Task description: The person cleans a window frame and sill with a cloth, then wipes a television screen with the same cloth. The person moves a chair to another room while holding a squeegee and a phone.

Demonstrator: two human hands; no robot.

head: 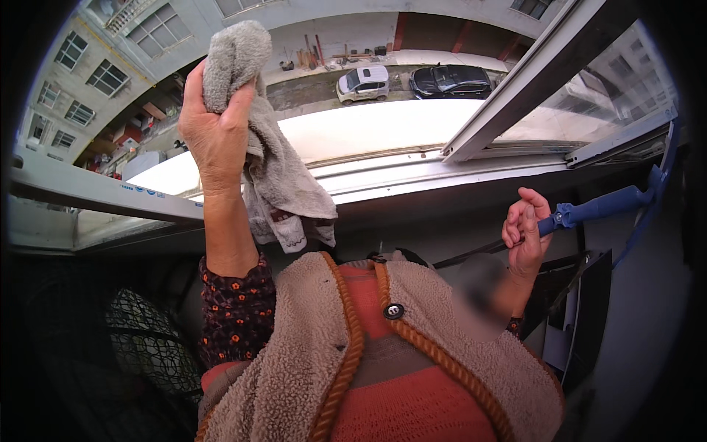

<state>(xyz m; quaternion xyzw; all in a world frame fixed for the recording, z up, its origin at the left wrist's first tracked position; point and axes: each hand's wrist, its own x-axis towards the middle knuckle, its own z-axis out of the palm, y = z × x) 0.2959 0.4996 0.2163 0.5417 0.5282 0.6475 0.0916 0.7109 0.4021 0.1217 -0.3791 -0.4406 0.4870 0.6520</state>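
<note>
My left hand (pixel 218 121) is raised at the upper left and grips a grey towel (pixel 276 160), whose bunched top stands above my fingers while the rest hangs down over the window track. On the right, my right hand (pixel 528 229) is closed around the pole of a blue-handled window squeegee (pixel 602 207). Its blue head runs up beside the right window frame at the picture's rim. The pole's dark part passes behind my palm towards the lower left.
An open sliding window has a white metal track (pixel 386 179) in front of me. Window sashes stand at the left (pixel 110 188) and right (pixel 530 83). Outside, far below, are a white car (pixel 363 84) and a black car (pixel 450 82). Dark netting (pixel 149 331) lies lower left.
</note>
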